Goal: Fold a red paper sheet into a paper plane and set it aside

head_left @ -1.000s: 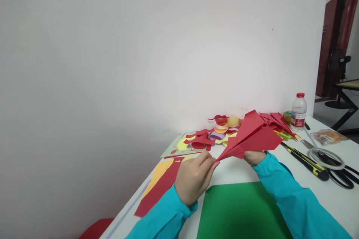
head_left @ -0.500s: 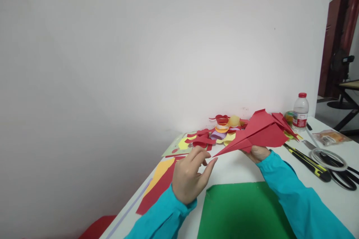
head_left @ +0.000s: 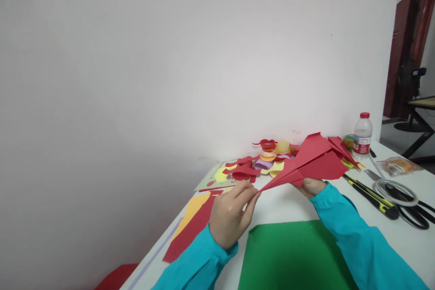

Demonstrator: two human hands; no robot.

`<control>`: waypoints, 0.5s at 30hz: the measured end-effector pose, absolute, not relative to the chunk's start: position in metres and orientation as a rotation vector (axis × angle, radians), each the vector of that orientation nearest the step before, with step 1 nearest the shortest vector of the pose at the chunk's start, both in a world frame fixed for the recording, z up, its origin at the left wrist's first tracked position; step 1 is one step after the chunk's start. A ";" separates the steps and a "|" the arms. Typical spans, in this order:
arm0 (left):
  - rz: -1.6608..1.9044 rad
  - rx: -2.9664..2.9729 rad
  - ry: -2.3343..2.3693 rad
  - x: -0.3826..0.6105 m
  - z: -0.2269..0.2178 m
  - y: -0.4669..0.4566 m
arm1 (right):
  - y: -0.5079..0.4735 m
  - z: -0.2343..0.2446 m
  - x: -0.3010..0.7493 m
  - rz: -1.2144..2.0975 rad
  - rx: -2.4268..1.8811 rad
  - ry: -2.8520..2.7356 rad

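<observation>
A folded red paper plane (head_left: pixel 311 163) is held up above the table, its pointed nose toward the left. The nose tip is pinched between the thumb and fingers of my left hand (head_left: pixel 234 210). Under the body, my right hand (head_left: pixel 311 186) grips the plane from below; its fingers are partly hidden by the paper. Below both hands lies a green sheet (head_left: pixel 292 253) on the white table.
Red and orange paper strips (head_left: pixel 193 222) lie at the left. Coloured paper crafts (head_left: pixel 268 158) are heaped by the wall. On the right are a bottle (head_left: pixel 363 136), a utility knife (head_left: pixel 372 197), black-handled scissors (head_left: pixel 416 215), a roll of tape (head_left: pixel 396 191) and a small packet (head_left: pixel 399 166).
My left thumb and fingers were apart beside the plane's nose and have now closed on its tip. My right hand keeps holding the plane in nearly the same place.
</observation>
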State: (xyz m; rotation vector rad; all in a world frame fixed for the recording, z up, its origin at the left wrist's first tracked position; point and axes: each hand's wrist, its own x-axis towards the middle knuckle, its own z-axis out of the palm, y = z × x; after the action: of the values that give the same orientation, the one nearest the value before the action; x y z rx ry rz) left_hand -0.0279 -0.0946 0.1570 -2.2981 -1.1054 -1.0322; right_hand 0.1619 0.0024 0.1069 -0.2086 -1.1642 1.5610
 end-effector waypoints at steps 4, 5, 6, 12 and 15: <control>-1.018 -2.395 -1.023 -0.029 0.155 -0.096 | -0.001 0.109 0.157 1.587 -0.199 -1.115; -1.005 -2.420 -0.999 -0.029 0.154 -0.096 | -0.001 0.109 0.156 1.595 -0.197 -1.108; -1.001 -2.435 -0.989 -0.030 0.152 -0.096 | 0.000 0.109 0.155 1.600 -0.191 -1.098; -1.433 -2.659 -1.186 -0.033 0.133 -0.088 | 0.007 0.101 0.151 1.693 -0.145 -1.022; -2.109 -2.837 -1.324 -0.032 0.114 -0.071 | 0.005 0.100 0.148 1.735 -0.130 -1.041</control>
State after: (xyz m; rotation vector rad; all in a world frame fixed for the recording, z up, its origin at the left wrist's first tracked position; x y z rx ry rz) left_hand -0.0323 -0.0713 0.1139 -2.8369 -1.3241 -2.1094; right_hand 0.1484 0.0054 0.0997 -0.1301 -1.0412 1.7352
